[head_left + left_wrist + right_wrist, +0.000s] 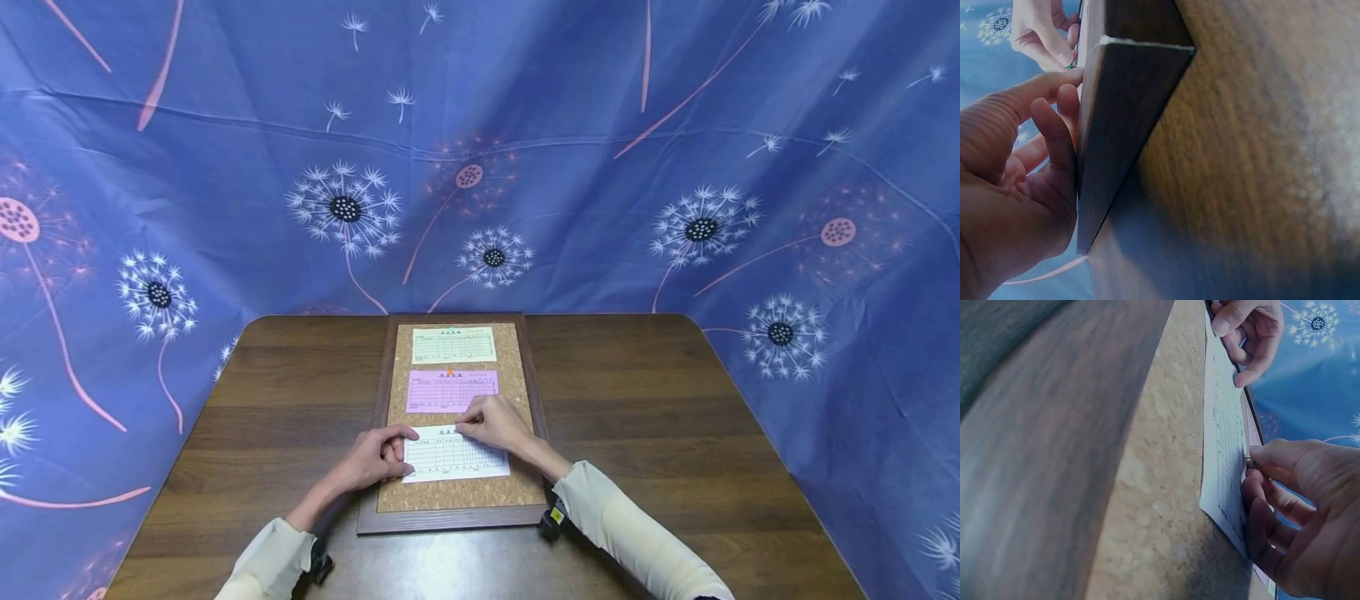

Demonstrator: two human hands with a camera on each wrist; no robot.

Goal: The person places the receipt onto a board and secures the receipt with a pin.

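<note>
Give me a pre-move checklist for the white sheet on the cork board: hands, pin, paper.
1. Left hand steadies the white sheet at its left edge: ok.
2. Right hand pinches a small green pin at the sheet's top edge: ok.
3. Pin pushed fully into the cork board: cannot tell, fingers hide it.
4. White sheet lies flat and clear of the pink sheet: ok.
5. Pink sheet held by its orange pin: ok.
6. Green sheet pinned: cannot tell, no pin visible.
</note>
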